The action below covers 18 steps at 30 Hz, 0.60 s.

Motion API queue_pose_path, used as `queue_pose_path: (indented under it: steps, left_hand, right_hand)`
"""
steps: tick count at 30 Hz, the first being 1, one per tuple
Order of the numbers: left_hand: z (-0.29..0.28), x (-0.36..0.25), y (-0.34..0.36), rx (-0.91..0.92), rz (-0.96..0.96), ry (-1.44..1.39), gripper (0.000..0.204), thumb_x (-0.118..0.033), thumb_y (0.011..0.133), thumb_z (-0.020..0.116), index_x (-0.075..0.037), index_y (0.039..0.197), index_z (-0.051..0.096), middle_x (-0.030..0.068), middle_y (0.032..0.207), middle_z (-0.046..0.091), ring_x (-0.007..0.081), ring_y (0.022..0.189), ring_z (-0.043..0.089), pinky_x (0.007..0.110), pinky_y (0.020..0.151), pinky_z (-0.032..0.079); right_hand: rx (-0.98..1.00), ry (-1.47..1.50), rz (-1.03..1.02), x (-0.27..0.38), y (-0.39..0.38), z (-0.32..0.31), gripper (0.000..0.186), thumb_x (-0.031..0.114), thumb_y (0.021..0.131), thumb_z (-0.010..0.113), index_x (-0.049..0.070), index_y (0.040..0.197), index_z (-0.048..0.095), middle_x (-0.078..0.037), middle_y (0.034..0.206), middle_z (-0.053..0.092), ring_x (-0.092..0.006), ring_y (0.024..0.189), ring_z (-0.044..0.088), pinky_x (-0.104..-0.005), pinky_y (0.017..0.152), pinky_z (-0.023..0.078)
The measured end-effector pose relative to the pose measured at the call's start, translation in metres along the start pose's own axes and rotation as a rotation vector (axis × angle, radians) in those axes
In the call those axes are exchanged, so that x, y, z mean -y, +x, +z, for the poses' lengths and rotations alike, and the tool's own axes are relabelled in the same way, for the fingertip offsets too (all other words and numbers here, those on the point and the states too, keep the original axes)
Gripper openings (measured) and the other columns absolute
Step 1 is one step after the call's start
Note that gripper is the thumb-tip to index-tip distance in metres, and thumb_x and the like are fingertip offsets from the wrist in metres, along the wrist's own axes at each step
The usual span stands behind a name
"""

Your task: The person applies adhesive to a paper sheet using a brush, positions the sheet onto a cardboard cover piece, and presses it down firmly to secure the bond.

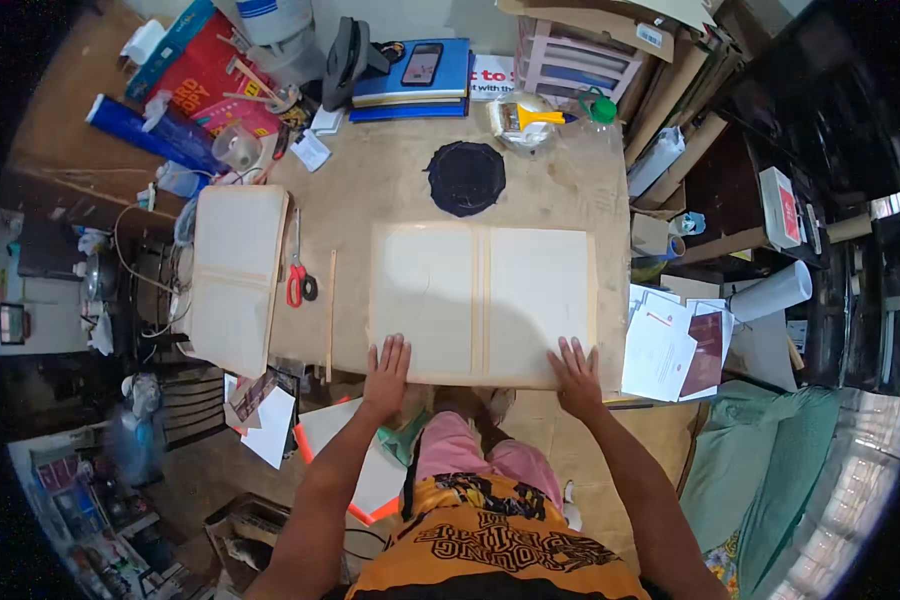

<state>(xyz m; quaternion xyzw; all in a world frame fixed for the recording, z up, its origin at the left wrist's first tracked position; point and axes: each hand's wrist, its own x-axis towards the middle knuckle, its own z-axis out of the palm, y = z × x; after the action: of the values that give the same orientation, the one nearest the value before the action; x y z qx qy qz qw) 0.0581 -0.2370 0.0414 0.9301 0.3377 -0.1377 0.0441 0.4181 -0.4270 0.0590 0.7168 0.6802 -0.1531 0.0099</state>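
Note:
A pale two-panel board with tan borders and narrow centre strips lies open flat at the front of the worktable. My left hand rests on its lower left corner, fingers apart and holding nothing. My right hand lies on the lower right corner, also open. To the left of the board lie a thin wooden strip, red-and-black scissors and a stack of similar pale boards. A dark, round cloth-like piece lies just behind the open board.
Along the back are a phone on blue folders, a yellow-handled brush, a green-capped bottle and cluttered containers. Loose papers sit at the right, beside shelving with leaning boards. A chair and more papers are below left.

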Motion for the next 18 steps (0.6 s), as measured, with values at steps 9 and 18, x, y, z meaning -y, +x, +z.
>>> queue_pose_path:
  steps: [9, 18]
  left_hand:
    - [0.009, -0.005, -0.040, -0.283, 0.148, -0.064, 0.055, -0.011, 0.078, 0.056, 0.001, 0.130, 0.044, 0.0202, 0.135, 0.044, 0.0344, 0.125, 0.043, 0.049, 0.101, 0.034]
    - [-0.137, 0.037, -0.086, -0.555, 0.223, -0.323, 0.022, -0.009, 0.071, 0.060, -0.005, 0.092, 0.060, 0.0114, 0.098, 0.064, 0.0290, 0.090, 0.063, 0.042, 0.077, 0.050]
  right_hand:
    - [-0.243, -0.056, -0.053, 0.008, -0.036, 0.036, 0.051, 0.009, 0.079, 0.055, 0.012, 0.129, 0.049, -0.010, 0.141, 0.041, -0.0323, 0.128, 0.039, -0.0566, 0.099, 0.032]
    - [-0.479, 0.117, -0.176, 0.005, -0.056, -0.133, 0.038, 0.004, 0.067, 0.062, 0.010, 0.105, 0.061, -0.008, 0.100, 0.062, -0.0259, 0.101, 0.058, -0.0451, 0.082, 0.043]
